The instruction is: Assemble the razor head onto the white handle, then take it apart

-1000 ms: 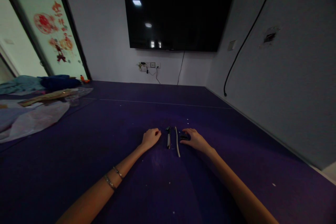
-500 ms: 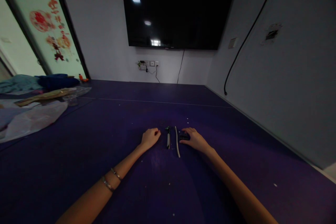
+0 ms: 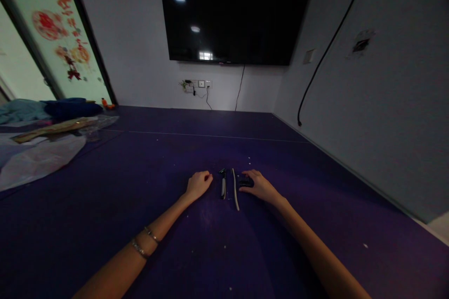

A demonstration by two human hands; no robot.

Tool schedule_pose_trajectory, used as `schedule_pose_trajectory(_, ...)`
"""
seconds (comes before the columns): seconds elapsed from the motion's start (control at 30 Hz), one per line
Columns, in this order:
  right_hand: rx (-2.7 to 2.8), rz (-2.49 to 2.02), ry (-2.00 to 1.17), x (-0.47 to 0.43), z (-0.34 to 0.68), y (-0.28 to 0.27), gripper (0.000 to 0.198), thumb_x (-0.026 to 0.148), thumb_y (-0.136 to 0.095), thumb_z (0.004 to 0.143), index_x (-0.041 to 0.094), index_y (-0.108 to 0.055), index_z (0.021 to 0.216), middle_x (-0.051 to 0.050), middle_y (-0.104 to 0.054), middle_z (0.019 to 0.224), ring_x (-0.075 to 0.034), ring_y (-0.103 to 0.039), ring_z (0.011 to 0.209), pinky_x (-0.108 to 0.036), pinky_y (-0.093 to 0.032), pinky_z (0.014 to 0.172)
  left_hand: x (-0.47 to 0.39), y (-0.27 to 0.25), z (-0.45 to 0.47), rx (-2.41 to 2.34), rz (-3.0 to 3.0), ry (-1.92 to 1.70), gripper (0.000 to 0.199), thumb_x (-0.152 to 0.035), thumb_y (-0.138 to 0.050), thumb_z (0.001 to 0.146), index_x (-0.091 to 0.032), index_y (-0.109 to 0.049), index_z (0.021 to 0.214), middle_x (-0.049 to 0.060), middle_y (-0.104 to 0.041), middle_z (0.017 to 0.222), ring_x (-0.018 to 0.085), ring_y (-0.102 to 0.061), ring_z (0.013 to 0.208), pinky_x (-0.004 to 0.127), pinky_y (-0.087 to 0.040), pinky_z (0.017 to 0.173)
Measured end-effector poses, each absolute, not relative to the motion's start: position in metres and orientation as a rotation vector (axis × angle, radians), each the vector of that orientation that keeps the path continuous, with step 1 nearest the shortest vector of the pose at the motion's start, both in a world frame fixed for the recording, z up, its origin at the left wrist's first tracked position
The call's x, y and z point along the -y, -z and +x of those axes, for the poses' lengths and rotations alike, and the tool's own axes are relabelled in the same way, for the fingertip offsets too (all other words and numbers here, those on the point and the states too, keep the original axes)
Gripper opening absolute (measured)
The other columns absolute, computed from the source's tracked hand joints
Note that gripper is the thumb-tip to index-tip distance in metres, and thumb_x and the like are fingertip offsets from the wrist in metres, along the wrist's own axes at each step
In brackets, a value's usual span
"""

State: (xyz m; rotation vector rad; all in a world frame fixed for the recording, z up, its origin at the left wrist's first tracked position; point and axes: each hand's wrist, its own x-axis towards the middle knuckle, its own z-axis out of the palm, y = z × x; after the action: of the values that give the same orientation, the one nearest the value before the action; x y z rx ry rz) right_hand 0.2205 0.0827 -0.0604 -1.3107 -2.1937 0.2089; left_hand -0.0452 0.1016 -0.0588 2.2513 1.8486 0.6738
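On the purple surface [image 3: 210, 252], a razor [image 3: 223, 187] with a dark head and a pale strip on its handle lies lengthwise. Beside it on the right is a thin, slightly curved whitish stick [image 3: 235, 191], whose kind I cannot make out. My left hand [image 3: 199, 184] rests left of the razor, fingers curled into a loose fist, with nothing visible in it. To the right of the stick, my right hand [image 3: 258, 185] has its thumb and fingers around a small black object [image 3: 246, 182], which is dark and partly hidden.
Clear plastic bags [image 3: 42, 161], a flat brownish item [image 3: 56, 128] and dark blue cloth [image 3: 72, 108] lie at the left. A television [image 3: 235, 14] hangs on the far wall above sockets [image 3: 201, 83]. A black cable [image 3: 324, 53] runs down the right wall.
The whole view has shifted slightly, so things appear a little further left. Both hands keep nearly the same place and pose beside the razor and the stick.
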Motion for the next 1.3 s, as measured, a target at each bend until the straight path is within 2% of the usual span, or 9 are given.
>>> schedule_pose_trajectory(0.2,2.153,-1.393,-0.072,-0.082,0.245,0.062,0.038,0.043,-0.048,0.085,0.019,-0.057,0.113,-0.011,-0.060,0.108,-0.025,-0.054,0.102,-0.040,-0.043,0.090,-0.106,0.053,-0.054,-1.857,2.254,-0.743,0.035,-0.037,-0.035,0.089,-0.019,-0.061,0.075,0.001,-0.063,0.071,0.013,-0.057,0.064,0.022,-0.032,0.054)
schedule_pose_trajectory(0.27,2.149,-1.469,-0.002,-0.083,0.261,0.066,0.037,0.040,-0.045,0.087,0.019,-0.058,0.113,-0.012,-0.060,0.110,-0.026,-0.054,0.104,-0.042,-0.043,0.092,-0.110,0.048,-0.064,-1.853,2.286,-0.775,0.030,-0.035,-0.036,0.089,-0.019,-0.061,0.082,0.002,-0.064,0.080,0.015,-0.058,0.073,0.023,-0.037,0.061)
schedule_pose_trajectory(0.37,2.134,-1.592,0.086,-0.083,0.291,0.076,0.040,0.040,-0.042,0.088,0.016,-0.058,0.115,-0.014,-0.057,0.118,-0.027,-0.051,0.112,-0.042,-0.042,0.093,-0.120,0.046,-0.083,-1.861,2.351,-0.800,0.023,-0.029,-0.042,0.086,-0.017,-0.061,0.092,0.008,-0.063,0.100,0.020,-0.055,0.098,0.029,-0.039,0.082)
schedule_pose_trajectory(0.5,2.107,-1.716,0.155,-0.079,0.324,0.089,0.045,0.043,-0.039,0.088,0.017,-0.058,0.118,-0.014,-0.054,0.126,-0.029,-0.045,0.120,-0.045,-0.041,0.095,-0.135,0.056,-0.108,-2.081,2.477,-0.680,0.039,-0.034,-0.041,0.086,-0.015,-0.055,0.116,0.016,-0.048,0.129,0.031,-0.041,0.120,0.045,-0.032,0.097)
schedule_pose_trajectory(0.57,2.108,-1.754,0.152,-0.075,0.333,0.092,0.046,0.043,-0.037,0.088,0.016,-0.057,0.119,-0.014,-0.053,0.128,-0.029,-0.045,0.120,-0.046,-0.039,0.097,-0.140,0.063,-0.117,-2.141,2.490,-0.581,0.046,-0.039,-0.038,0.087,-0.015,-0.049,0.126,0.017,-0.040,0.137,0.035,-0.033,0.127,0.051,-0.027,0.100)
schedule_pose_trajectory(0.77,2.097,-1.785,0.155,-0.070,0.335,0.095,0.046,0.040,-0.034,0.089,0.014,-0.058,0.119,-0.013,-0.052,0.130,-0.027,-0.044,0.122,-0.044,-0.036,0.101,-0.144,0.071,-0.124,-2.059,2.444,-0.346,0.051,-0.043,-0.031,0.089,-0.017,-0.046,0.131,0.015,-0.041,0.139,0.035,-0.030,0.130,0.051,-0.025,0.102)
schedule_pose_trajectory(1.3,2.055,-1.766,0.108,-0.069,0.335,0.098,0.042,0.037,-0.039,0.087,0.018,-0.057,0.120,-0.011,-0.051,0.131,-0.027,-0.043,0.123,-0.045,-0.036,0.101,-0.142,0.069,-0.124,-2.048,2.443,-0.396,0.051,-0.044,-0.031,0.088,-0.018,-0.047,0.130,0.016,-0.041,0.139,0.034,-0.031,0.130,0.050,-0.027,0.101)
